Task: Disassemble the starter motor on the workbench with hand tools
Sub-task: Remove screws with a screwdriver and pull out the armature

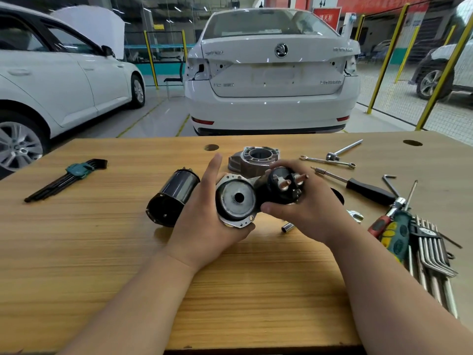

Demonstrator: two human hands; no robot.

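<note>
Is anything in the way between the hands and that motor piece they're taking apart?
Nothing visible. The left hand cups the round metal end housing directly, and the right hand wraps the black solenoid joined to it. No tool lies between them.

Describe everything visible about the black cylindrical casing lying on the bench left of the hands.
The black casing is a glossy, dark, metal-looking cylinder, hollow, its open end facing the camera. It lies on its side on the wooden workbench, angled with the far end pointing away and right, where small tabs stick out. The left hand, which holds the starter assembly, overlaps its right side; whether they touch cannot be told.
</note>
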